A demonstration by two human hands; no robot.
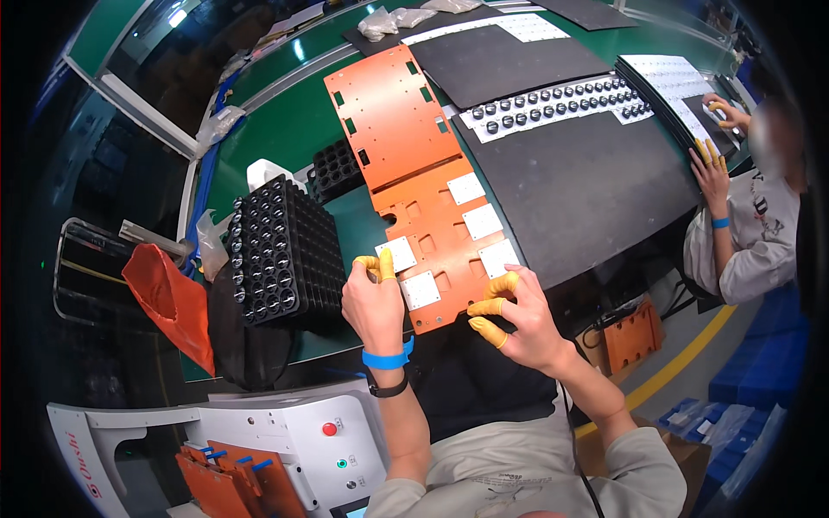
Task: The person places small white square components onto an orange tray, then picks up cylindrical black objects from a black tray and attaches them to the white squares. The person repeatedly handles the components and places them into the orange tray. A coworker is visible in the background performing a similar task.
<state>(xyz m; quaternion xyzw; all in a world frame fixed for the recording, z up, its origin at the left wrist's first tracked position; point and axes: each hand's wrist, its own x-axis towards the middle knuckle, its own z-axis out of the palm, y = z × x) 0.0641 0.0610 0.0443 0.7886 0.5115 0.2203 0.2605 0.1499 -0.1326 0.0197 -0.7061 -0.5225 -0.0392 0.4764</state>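
Note:
An orange fixture (pixel 471 274) lies on the green bench in front of me, with its orange hinged lid (pixel 393 121) folded back. Several white square boards sit on the fixture's base. My left hand (pixel 376 302), wearing yellow finger cots, closes its fingertips at the edge of the left board (pixel 399 252); another board (pixel 421 291) lies just below it. At the right edge, my right hand (pixel 527 324) is open, fingers spread, also in yellow cots. One of its fingertips is at the lower edge of a board (pixel 498 257), and its thumb hangs by the fixture's near corner.
A tall stack of black trays (pixel 289 250) with round pockets stands left. Black foam sheets (pixel 579 181) and a white panel with rows of black round parts (pixel 553 105) lie right. A co-worker (pixel 747 207) handles sheets there. A white machine (pixel 319 436) stands below left.

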